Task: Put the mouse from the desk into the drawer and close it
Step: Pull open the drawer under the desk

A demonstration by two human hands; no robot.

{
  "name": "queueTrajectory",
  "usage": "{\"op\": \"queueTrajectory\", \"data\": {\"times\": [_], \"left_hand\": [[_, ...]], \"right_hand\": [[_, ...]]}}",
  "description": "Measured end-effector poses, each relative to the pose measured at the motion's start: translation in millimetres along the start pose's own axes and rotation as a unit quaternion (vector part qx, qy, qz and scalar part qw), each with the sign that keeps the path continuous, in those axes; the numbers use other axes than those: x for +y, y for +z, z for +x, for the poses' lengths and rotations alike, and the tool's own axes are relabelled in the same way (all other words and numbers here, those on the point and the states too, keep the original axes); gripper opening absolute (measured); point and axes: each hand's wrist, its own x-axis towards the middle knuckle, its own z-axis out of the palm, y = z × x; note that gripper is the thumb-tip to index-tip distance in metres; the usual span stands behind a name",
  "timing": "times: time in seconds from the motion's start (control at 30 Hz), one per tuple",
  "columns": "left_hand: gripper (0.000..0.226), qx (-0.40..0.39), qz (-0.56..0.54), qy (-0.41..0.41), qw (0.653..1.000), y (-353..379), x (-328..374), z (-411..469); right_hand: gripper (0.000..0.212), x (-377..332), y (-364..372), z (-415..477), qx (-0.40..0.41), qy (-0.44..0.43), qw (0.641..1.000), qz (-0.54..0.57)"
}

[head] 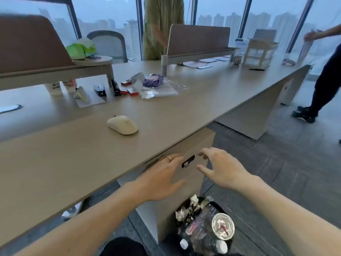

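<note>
The desk fills the view, the drawer shut beneath its edge. Left hand lies flat on the front, right hand hovers spread, both empty. The mouse waits up top. Risk: that lock may hold the drawer shut.

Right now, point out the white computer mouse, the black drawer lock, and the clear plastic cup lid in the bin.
white computer mouse (122, 125), head view, top of its shell.
black drawer lock (188, 161), head view, centre of its plate.
clear plastic cup lid (222, 225), head view, middle of the lid.
</note>
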Motion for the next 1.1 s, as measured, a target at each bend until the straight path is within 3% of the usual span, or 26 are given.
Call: {"op": "queueTrajectory", "data": {"times": [0.1, 0.17, 0.2, 0.27, 0.33, 0.47, 0.53, 0.6, 0.67, 0.73, 1.0, 1.1], "left_hand": [[0.066, 0.035, 0.016, -0.036, 0.999, 24, -27, 12], [0.059, 0.053, 0.037, -0.056, 0.996, 36, -36, 15], [0.06, 0.065, 0.032, -0.06, 0.996, 40, -35, 16], [0.072, 0.092, 0.023, -0.071, 0.993, 42, -33, 18], [0.081, 0.105, 0.015, -0.075, 0.992, 42, -34, 18], [0.085, 0.112, 0.006, -0.076, 0.991, 44, -34, 20], [0.086, 0.113, 0.004, -0.08, 0.99, 46, -35, 20], [0.088, 0.109, 0.001, -0.079, 0.991, 46, -35, 21], [0.088, 0.105, -0.008, -0.081, 0.991, 46, -37, 21], [0.088, 0.096, -0.014, -0.086, 0.992, 44, -38, 22], [0.086, 0.072, -0.042, -0.094, 0.992, 40, -42, 23], [0.091, 0.068, -0.035, -0.093, 0.993, 41, -39, 21]], "right_hand": [[0.035, 7, 37, 29, -0.001, 0.105, 0.987, 0.121], [0.031, 8, 63, 47, -0.031, 0.184, 0.96, 0.207], [0.03, 9, 75, 55, -0.044, 0.231, 0.933, 0.273], [0.033, 10, 95, 67, -0.061, 0.316, 0.838, 0.44], [0.04, 6, 109, 73, -0.065, 0.346, 0.755, 0.553], [0.012, -6, 113, 78, -0.015, 0.344, 0.66, 0.668], [0.008, -9, 112, 80, -0.009, 0.346, 0.616, 0.707], [0.003, -7, 113, 78, -0.014, 0.338, 0.627, 0.702], [0.015, -3, 116, 75, -0.018, 0.321, 0.677, 0.662], [0.021, -3, 117, 73, -0.008, 0.311, 0.7, 0.643], [0.022, 3, 109, 31, 0.034, 0.324, 0.693, 0.643], [0.021, 27, 109, -5, 0.033, 0.332, 0.707, 0.624]]}}
